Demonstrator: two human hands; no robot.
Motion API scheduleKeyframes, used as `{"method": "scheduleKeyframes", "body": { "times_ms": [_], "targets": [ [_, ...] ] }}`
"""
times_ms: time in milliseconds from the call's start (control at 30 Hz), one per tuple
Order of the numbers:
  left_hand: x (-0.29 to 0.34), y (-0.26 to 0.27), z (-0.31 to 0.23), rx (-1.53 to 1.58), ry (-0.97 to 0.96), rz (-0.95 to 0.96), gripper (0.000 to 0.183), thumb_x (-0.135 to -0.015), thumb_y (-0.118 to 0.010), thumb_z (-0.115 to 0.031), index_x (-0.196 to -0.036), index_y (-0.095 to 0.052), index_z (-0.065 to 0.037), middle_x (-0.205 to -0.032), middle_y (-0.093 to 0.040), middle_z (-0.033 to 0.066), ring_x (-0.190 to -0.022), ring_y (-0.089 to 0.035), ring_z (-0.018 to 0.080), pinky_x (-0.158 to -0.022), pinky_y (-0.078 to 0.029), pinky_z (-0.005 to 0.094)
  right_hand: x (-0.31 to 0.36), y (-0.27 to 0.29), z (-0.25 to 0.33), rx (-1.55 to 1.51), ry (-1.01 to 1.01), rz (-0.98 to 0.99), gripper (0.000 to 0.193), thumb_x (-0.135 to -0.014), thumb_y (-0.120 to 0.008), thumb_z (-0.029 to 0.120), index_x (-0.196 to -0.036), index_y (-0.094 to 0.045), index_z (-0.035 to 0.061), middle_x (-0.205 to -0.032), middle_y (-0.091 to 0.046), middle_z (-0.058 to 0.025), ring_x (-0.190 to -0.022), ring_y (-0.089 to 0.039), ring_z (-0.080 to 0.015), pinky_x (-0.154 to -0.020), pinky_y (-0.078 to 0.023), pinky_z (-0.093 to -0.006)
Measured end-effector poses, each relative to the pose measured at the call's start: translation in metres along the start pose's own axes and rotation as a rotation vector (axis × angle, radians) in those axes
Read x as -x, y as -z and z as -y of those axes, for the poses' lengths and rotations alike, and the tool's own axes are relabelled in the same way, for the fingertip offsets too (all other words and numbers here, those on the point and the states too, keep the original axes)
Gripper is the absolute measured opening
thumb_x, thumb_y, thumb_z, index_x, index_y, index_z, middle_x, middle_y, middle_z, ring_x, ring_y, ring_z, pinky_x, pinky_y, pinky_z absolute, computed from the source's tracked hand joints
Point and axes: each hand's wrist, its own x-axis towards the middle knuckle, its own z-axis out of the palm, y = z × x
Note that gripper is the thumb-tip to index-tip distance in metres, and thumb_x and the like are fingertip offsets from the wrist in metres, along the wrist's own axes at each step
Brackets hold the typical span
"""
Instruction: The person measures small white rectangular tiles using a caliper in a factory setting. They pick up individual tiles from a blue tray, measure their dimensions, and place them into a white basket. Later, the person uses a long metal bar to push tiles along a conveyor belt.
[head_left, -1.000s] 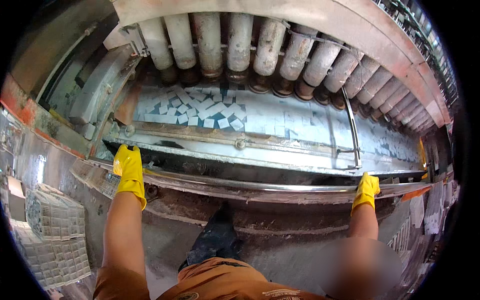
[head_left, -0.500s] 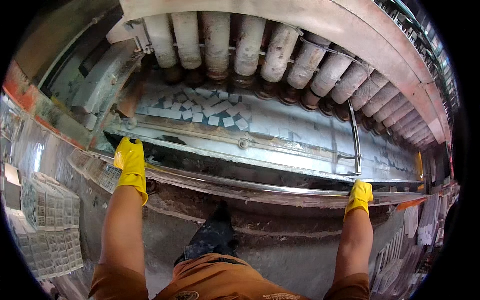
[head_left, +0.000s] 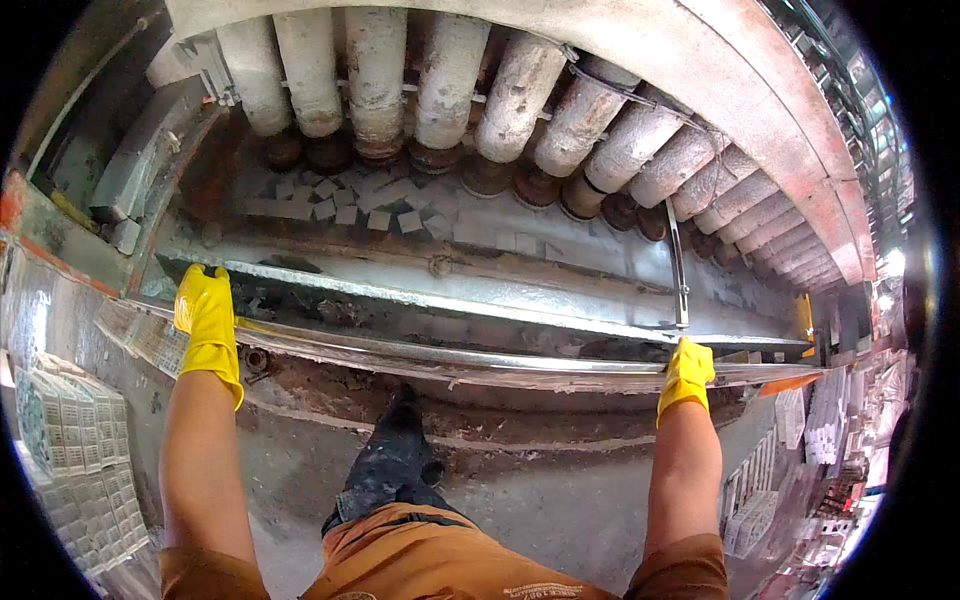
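I wear yellow rubber gloves on both hands. A long panel with a shiny metal edge point(head_left: 480, 364) runs across in front of me, along the near side of a large machine. My left hand point(head_left: 206, 310) is closed over the panel's left end, its fingers curled and fingertips partly hidden. Toward its right end, my right hand point(head_left: 686, 378) is closed on the same panel, just below the lower end of a slotted metal bar point(head_left: 679, 275). Behind the panel lies a dark gap, then a pale ledge point(head_left: 430, 296). Wet grey square pieces point(head_left: 378, 220) lie beyond it.
A row of thick, dirty cylinders point(head_left: 450, 90) slants down over the wet bed under a curved beige beam point(head_left: 700, 70). Stacked plastic crates point(head_left: 85, 430) stand on the floor at left, more crates point(head_left: 750, 500) at right. My dark boot point(head_left: 400, 430) is below the panel.
The whole view has shifted, so the machine and both hands appear farther left and slightly higher. Both hands keep their hold on the panel.
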Motion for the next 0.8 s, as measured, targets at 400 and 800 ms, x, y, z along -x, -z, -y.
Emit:
{"method": "scheduleKeyframes", "body": {
  "times_ms": [400,800],
  "targets": [
    [-0.009,0.011,-0.028,-0.017,0.045,0.063,0.055,-0.092,-0.067,-0.046,-0.132,-0.065,-0.009,-0.133,-0.067,0.0188,-0.120,-0.064,0.0409,-0.097,-0.052,0.0510,-0.008,0.017,0.018,0.113,0.040,0.064,0.031,-0.103,-0.055,0.035,-0.115,-0.077,0.0155,-0.108,-0.077,-0.0116,-0.100,-0.074,-0.0328,-0.080,-0.055,-0.0542],
    [-0.027,0.017,-0.052,-0.030,0.029,0.057,0.055,-0.092,-0.067,-0.046,-0.132,-0.065,-0.009,-0.131,-0.068,0.0196,-0.119,-0.064,0.0414,-0.097,-0.051,0.0523,-0.031,0.024,0.036,0.088,0.061,0.071,0.024,-0.099,-0.061,0.024,-0.117,-0.076,0.0173,-0.106,-0.077,-0.0107,-0.102,-0.073,-0.0339,-0.076,-0.054,-0.0531]
  ]
}}
